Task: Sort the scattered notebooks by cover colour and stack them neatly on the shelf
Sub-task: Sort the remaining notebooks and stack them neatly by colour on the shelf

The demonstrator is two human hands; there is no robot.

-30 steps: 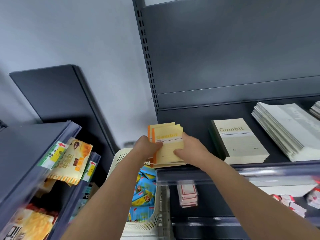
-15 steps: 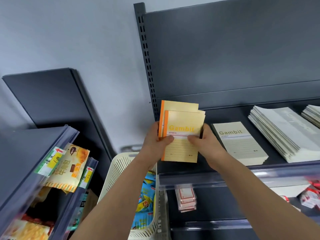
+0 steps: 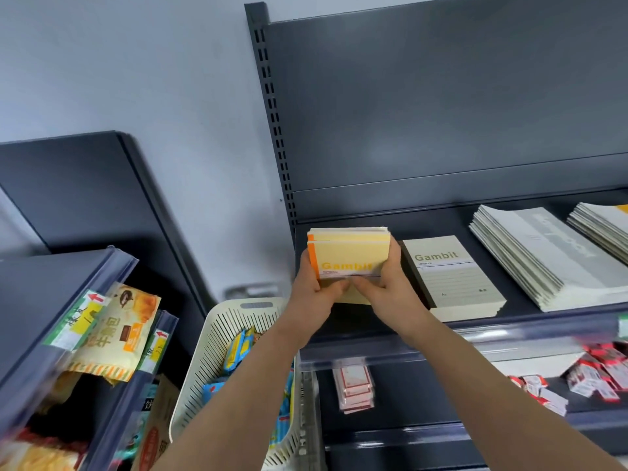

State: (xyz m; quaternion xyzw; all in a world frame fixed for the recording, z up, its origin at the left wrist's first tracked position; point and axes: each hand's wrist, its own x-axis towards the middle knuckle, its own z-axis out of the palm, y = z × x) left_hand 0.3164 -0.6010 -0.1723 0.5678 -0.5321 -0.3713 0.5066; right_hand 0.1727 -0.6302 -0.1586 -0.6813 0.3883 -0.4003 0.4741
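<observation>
A small stack of yellow Gambit notebooks (image 3: 350,254) with orange spines is held at the left end of the dark shelf (image 3: 543,319). My left hand (image 3: 314,294) grips its left edge and my right hand (image 3: 387,287) grips its right edge, thumbs on the top cover. Whether the stack rests on the shelf is hidden by my hands. Right beside it lies a stack of grey-green Gambit notebooks (image 3: 452,280). Further right lie a fanned pile of pale grey notebooks (image 3: 543,256) and another pile (image 3: 605,229) cut off by the frame edge.
A cream slotted basket (image 3: 217,338) with blue snack packets stands below left of the shelf. Snack bags (image 3: 115,331) hang on a dark rack at the left. On the lower shelf lie small red-and-white packs (image 3: 353,385) and scattered ones (image 3: 594,372).
Both hands carried the yellow stack up off the shelf front, then back and down toward the shelf's left end, squaring its edges. The view tilted slightly.
</observation>
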